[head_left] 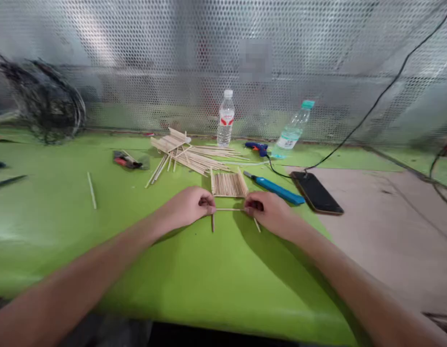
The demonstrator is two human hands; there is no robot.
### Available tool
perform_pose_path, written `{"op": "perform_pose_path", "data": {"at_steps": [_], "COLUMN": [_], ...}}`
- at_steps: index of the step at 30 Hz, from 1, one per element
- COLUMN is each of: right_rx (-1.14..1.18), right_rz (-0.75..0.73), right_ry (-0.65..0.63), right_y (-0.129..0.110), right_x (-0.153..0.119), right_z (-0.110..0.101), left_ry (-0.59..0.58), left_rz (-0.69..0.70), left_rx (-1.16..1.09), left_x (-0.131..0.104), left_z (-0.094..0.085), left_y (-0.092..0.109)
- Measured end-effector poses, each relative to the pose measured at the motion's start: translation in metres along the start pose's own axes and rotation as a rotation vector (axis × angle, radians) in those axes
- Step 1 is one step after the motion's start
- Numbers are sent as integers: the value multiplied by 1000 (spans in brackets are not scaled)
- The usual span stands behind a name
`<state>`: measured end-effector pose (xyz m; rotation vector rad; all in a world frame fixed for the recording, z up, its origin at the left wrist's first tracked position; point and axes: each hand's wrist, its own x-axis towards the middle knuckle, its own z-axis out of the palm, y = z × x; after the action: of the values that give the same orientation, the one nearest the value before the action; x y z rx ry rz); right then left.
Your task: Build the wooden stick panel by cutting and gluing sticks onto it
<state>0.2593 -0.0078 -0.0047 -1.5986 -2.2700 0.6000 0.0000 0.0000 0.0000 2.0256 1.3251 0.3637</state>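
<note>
A thin wooden stick (229, 209) runs level between my two hands. My left hand (194, 205) pinches its left end, and my right hand (268, 209) pinches the right end. Below my left fingers a short stick (213, 223) points toward me; another short stick (257, 224) slants out from under my right hand. Just beyond my hands lies a small panel of sticks set side by side (228, 185), with longer sticks along its edges. My fingertips partly hide the stick ends, so I cannot tell whether the pieces are joined.
Behind the panel is a pile of loose sticks (199, 159). A blue utility knife (277, 189), a phone (315, 193), a glue gun (257, 147), a clear bottle (226, 120) and a tilted green-capped bottle (291, 132) stand or lie around. Pliers (126, 160) and a wire coil (51, 103) are leftward.
</note>
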Motion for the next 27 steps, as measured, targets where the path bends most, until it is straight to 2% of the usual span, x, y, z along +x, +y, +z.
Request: {"op": "perform_pose_path", "data": {"at_steps": [18,23,27], "right_rx": [68,81,98], "right_rz": [-22,-29,-56], "right_ry": [-28,-31,-20], "right_y": [4,7,11], "right_x": [1,0,-1], "right_z": [-11,-12,-11], "left_ry": [19,9,1], "left_rz": [-29,-2,72], "left_rx": [54,78,95], "left_x": [-8,-9,-11], "left_z": [0,-1,0], "left_y": [6,7,8]}}
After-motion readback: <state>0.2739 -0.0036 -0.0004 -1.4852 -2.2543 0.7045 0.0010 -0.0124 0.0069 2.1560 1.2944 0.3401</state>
